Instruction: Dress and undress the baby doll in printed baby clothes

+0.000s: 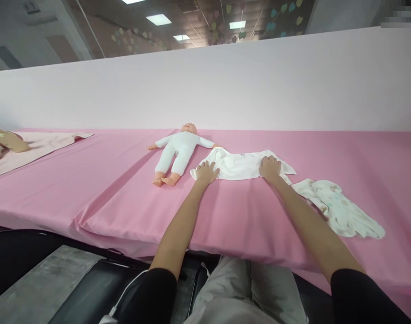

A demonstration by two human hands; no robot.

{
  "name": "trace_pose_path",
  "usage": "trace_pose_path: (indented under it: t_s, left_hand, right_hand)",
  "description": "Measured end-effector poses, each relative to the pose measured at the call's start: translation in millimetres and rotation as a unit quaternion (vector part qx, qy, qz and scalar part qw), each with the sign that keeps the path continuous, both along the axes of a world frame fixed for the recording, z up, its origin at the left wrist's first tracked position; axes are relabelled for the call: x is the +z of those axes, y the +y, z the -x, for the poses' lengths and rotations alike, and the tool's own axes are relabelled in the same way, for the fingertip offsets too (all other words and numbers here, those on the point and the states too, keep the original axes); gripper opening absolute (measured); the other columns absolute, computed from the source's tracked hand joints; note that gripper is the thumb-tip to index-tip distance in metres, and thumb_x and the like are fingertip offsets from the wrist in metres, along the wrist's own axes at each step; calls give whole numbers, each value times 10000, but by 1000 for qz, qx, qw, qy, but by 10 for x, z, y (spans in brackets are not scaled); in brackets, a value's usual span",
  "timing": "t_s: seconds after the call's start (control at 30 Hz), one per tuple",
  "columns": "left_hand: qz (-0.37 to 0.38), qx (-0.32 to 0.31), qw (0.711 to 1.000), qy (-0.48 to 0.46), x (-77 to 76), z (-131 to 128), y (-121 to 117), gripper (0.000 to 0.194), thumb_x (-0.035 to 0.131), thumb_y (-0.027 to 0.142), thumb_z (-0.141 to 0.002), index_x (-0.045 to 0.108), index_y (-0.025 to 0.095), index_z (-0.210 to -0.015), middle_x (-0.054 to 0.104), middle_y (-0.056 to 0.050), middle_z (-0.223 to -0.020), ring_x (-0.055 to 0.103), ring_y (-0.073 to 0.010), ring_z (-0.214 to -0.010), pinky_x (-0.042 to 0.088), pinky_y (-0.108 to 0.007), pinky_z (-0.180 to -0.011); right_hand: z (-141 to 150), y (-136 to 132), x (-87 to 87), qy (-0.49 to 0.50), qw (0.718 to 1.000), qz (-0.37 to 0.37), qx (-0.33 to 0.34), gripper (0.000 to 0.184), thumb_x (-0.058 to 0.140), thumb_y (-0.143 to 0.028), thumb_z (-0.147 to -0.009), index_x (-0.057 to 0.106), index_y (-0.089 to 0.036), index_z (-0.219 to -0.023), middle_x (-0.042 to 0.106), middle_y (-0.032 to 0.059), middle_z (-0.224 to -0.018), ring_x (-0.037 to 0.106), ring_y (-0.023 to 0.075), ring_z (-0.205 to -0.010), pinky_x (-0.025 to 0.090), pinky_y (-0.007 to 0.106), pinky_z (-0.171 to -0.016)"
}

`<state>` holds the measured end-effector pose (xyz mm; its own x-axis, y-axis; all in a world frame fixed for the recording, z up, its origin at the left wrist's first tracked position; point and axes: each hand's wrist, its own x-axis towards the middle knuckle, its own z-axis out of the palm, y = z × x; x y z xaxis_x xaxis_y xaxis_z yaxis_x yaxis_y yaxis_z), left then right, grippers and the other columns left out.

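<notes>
A white baby garment (239, 165) lies spread out on the pink table cover in front of me. On its left end rests my left hand (207, 173), palm down with the fingers apart. My right hand (270, 168) lies on the right part of the same garment, its fingers stretched over the cloth. Just left of the garment, a baby doll (179, 150) in a white body suit is on its back, arms out and feet toward me. One of the doll's hands reaches the garment's upper left edge.
A patterned baby garment (340, 209) lies crumpled at right, near my right forearm. Pink cloth (118, 202) covers the table, with a fold on the left. At far left, a tan object (12, 141) sits on a pale mat (53, 143). A white wall (205, 90) stands behind.
</notes>
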<state>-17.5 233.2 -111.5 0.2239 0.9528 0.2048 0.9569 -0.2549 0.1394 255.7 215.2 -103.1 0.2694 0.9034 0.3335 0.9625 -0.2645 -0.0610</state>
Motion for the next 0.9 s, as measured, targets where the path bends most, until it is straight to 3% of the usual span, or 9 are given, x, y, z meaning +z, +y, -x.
trace_pose_path:
  t_s: [0.13, 0.23, 0.37, 0.47, 0.6, 0.7, 0.8, 0.9]
  left_hand:
    - [16, -20, 999, -32, 64, 35, 3, 548, 364, 470, -887, 396, 196, -1361, 463, -131, -1367, 396, -290, -1278, 305, -446, -1034]
    - [-19, 18, 993, -119, 252, 199, -1, 581, 433, 392, -862, 337, 180, -1394, 551, -124, -1274, 497, -279, -1181, 361, -407, -992]
    - [-179, 154, 942, -240, 579, 738, 99, 490, 396, 312, -870, 397, 167, -1338, 567, -114, -1250, 508, -266, -1170, 372, -382, -990]
    - [-137, 215, 928, -271, 719, 1246, 270, 485, 441, 318, -844, 445, 144, -1296, 551, -146, -1270, 509, -297, -1175, 381, -418, -983]
    - [-7, 200, 920, -337, 705, 1716, 505, 578, 498, 418, -824, 421, 127, -1318, 498, -169, -1331, 505, -307, -1194, 412, -411, -957]
    - [29, 166, 919, -358, 613, 1860, 579, 613, 543, 442, -806, 404, 146, -1324, 490, -156, -1341, 551, -286, -1134, 450, -375, -899]
    - [63, 133, 924, -352, 528, 1896, 556, 708, 584, 465, -783, 350, 129, -1362, 475, -181, -1351, 534, -304, -1152, 431, -385, -919]
    - [89, 123, 934, -323, 485, 1880, 499, 851, 601, 568, -728, 315, 136, -1403, 474, -199, -1354, 469, -346, -1232, 400, -392, -965]
  right_hand:
    - [108, -26, -154, 2, 1000, -14, 19, 317, 347, -187, -889, 581, -68, -1065, 570, 195, -1087, 534, 291, -1011, 332, 394, -869]
    - [87, -50, -195, -5, 999, -44, 32, 324, 338, -190, -887, 601, -56, -1021, 589, 196, -1035, 548, 290, -969, 335, 390, -857]
    - [58, -73, -191, -15, 992, -106, 68, 323, 344, -194, -881, 614, -62, -1003, 605, 180, -1010, 547, 282, -941, 333, 404, -889]
    - [117, -51, -148, -15, 975, -189, 117, 329, 357, -167, -865, 601, -83, -1067, 597, 161, -1092, 525, 271, -995, 287, 433, -974]
    - [442, 69, -11, 26, 941, -267, 204, 333, 366, -149, -845, 594, -104, -1084, 606, 144, -1088, 514, 260, -1038, 273, 438, -1019]
    - [870, 237, 122, 100, 914, -265, 289, 316, 382, -138, -821, 590, -121, -1059, 618, 135, -1045, 528, 254, -1026, 330, 420, -992]
    - [1349, 483, 233, 254, 886, -226, 314, 285, 446, -164, -790, 581, -144, -1040, 612, 125, -1059, 540, 248, -1017, 402, 401, -927]
    - [1793, 800, 296, 465, 838, -119, 259, 272, 548, -184, -732, 578, -157, -1001, 630, 67, -951, 589, 189, -868, 458, 338, -847]
